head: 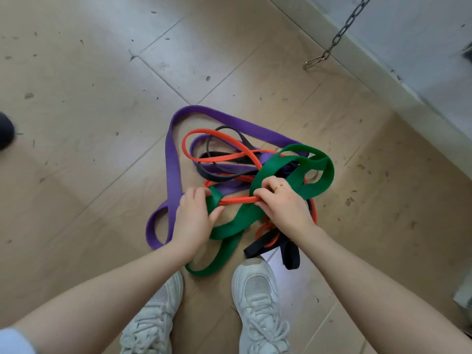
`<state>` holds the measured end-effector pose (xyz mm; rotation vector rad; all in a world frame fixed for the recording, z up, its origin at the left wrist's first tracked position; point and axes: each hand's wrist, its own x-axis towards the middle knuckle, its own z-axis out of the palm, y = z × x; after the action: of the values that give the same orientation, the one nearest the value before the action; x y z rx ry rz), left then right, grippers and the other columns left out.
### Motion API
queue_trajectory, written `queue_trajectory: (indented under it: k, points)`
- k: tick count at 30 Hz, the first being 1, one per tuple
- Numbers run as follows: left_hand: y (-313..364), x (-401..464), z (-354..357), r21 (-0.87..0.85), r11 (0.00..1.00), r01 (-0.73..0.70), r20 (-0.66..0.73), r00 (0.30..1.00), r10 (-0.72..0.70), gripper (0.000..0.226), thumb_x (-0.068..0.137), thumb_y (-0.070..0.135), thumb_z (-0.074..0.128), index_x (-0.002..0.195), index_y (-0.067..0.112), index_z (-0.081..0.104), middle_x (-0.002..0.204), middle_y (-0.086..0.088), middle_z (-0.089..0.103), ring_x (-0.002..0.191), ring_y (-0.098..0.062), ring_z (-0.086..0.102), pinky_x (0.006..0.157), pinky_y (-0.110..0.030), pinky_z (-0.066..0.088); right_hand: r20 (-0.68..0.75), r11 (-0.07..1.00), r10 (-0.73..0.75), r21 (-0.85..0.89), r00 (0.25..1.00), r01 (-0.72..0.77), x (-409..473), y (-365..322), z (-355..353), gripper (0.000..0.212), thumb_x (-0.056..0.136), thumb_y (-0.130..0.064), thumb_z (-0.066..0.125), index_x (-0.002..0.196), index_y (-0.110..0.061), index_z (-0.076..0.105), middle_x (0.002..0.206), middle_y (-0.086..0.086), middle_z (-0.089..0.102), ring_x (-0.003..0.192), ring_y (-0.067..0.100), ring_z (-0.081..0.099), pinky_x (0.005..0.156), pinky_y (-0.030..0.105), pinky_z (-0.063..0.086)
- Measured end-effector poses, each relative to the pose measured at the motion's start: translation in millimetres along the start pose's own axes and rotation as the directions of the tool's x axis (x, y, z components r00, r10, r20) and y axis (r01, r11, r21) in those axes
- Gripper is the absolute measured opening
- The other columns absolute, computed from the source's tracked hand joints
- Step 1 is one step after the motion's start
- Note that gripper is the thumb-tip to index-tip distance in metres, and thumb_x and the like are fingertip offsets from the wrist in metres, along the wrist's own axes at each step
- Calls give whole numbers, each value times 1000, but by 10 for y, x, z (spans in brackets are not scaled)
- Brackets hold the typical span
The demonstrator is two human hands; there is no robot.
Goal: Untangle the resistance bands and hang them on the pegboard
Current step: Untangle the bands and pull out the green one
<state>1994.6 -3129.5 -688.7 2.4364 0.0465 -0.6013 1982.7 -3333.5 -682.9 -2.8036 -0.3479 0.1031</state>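
A tangle of resistance bands lies on the tiled floor in front of my feet. The wide purple band [171, 159] loops around the left and far side. A thin orange band [219, 135] and a black band [286, 247] weave through the heap. The wide green band [320, 172] crosses the middle and trails down toward my shoes. My left hand [192, 218] pinches the green band at its left fold. My right hand [283, 203], with a ring on one finger, grips the orange band where it passes over the green one. No pegboard is in view.
My two white sneakers [258, 300] stand just below the heap. A metal chain with a clip [329, 49] hangs at the upper right beside a pale wall base [398, 80]. A dark object [5, 131] sits at the left edge.
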Motion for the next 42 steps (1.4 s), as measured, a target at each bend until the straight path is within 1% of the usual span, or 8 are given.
queue_trajectory:
  k: [6,14,23,26,32,37,39,42]
  points:
    - [-55,-43,-11,-315,836,449,314,881,-355,25,79,25,73,90,14,54,90,-6,61,83,-20,56,76,-33,45,37,968,156,193,987,-160,-116,7,33,15,73,-8,75,84,-4,64,93,9,58,89,28,57,65,29,45]
    - [291,-87,-220,-771,373,517,436,854,-283,8,97,18,49,91,15,52,74,-1,65,59,-14,58,60,-27,52,149,946,135,275,980,-172,-231,135,-109,5,80,-13,69,83,-10,67,103,1,61,109,22,51,96,24,31]
    - [484,123,-458,-921,-90,378,380,825,-418,13,99,10,41,87,7,45,83,-13,63,49,-12,66,43,-21,52,469,412,244,742,849,-529,-213,94,-382,4,86,-23,49,84,-25,50,110,-11,61,95,8,53,79,23,41]
    - [483,214,-452,-936,-185,299,351,817,-457,12,99,8,39,92,3,47,93,-15,63,57,-14,69,46,-20,53,528,467,144,709,837,-528,-223,81,-469,19,79,-33,59,95,-27,51,98,-9,57,88,6,52,78,20,42]
    - [499,89,-310,-904,196,381,324,907,-267,15,99,11,41,105,3,52,102,-7,65,93,-14,64,86,-29,54,279,892,297,260,913,-369,-270,78,-377,23,80,-25,68,93,-28,49,88,-14,56,86,12,51,73,27,38]
    - [291,249,-222,-740,657,143,264,960,89,30,103,19,26,124,20,46,121,8,56,125,-14,47,106,-34,33,261,615,271,693,927,-375,-183,76,-512,29,86,-5,62,92,-33,54,91,-10,50,77,-6,49,73,12,39]
    - [232,305,-165,-378,911,-164,334,894,299,33,99,16,38,130,18,47,129,3,54,125,-16,46,108,-31,32,272,436,375,792,886,-427,-93,79,-593,25,90,-3,57,96,-27,58,95,0,56,76,-3,57,70,14,46]
    - [175,362,-105,167,824,-541,318,821,474,40,89,32,42,116,9,62,111,-10,65,108,-33,55,95,-40,44,339,213,543,830,769,-516,-15,149,-629,22,93,-1,50,107,-15,60,95,1,66,78,5,65,67,18,52]
